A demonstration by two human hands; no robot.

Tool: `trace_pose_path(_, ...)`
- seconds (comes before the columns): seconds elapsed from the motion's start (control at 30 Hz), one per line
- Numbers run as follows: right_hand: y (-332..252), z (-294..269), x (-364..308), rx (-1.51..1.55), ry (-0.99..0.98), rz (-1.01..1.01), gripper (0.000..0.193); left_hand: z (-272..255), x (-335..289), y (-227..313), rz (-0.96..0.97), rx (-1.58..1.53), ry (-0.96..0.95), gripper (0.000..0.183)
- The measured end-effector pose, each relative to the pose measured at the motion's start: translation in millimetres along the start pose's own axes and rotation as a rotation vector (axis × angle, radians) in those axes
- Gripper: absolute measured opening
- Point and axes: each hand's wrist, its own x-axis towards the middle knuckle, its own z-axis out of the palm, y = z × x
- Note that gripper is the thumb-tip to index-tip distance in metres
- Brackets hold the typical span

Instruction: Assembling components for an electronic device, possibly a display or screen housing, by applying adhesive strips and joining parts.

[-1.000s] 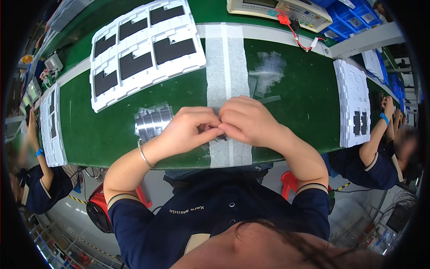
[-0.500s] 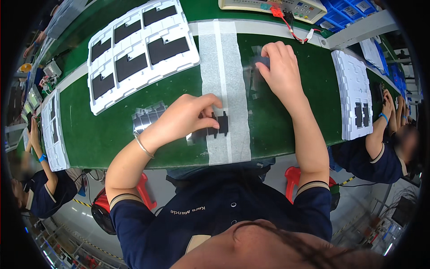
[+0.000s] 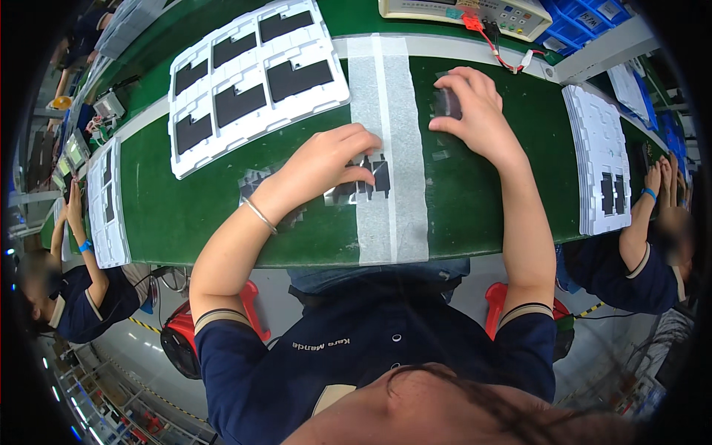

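Fingertips of left hand press a small flat black L-shaped part against the pale grey strip running across the green conveyor belt; a pinch rather than a full grasp. Right hand is spread flat over a thin clear film piece farther out on the belt. White foam tray of black parts sits up-left, silver bracelet on left wrist.

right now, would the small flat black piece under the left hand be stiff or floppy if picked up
The small flat black piece looks thin, so probably light and slightly bendy. It lies flat on the white strip, so the left hand may need to slide or peel it up.
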Motion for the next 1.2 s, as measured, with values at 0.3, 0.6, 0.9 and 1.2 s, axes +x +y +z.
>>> trace_pose_path(0.3, -7.3, -3.8, 1.6, 0.220, 0.228, -0.008, 0.038, -63.3, -9.1, -38.2, -0.142, 0.302, 0.337, 0.016)
trace_pose_path(0.6, -16.0, -0.9, 4.1, 0.360, 0.280, -0.022, 0.025, -191.1, -69.1, -247.4, -0.976, 0.694, 0.846, 0.025)
trace_pose_path(0.9, -28.1, -1.1, 2.3, 0.369, 0.194, -0.093, 0.025, -195.6, -65.3, -270.7, -1.208, 0.638, 0.812, 0.027)
trace_pose_path(1.2, -31.9, 2.4, 1.6, 0.325, 0.222, -0.218, 0.022, -200.7, -81.5, -225.1, -0.542, -0.080, 1.160, 0.008)
